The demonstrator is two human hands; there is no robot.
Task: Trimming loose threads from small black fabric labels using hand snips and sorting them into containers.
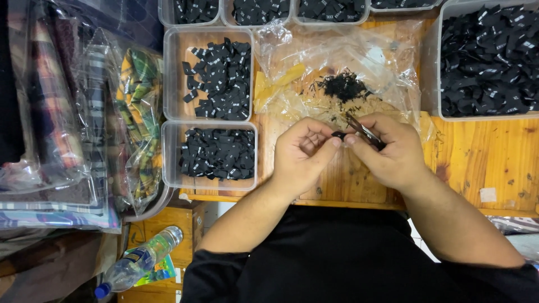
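We hold both forearms bare, angled in from the lower corners so that our hands meet at the middle. Our left hand (303,151) is curled loosely, palm turned up toward us, thumb and forefinger pinched together at the tips. Our right hand (387,148) lies knuckles up, fingers folded closed, its fingertips touching the left's.
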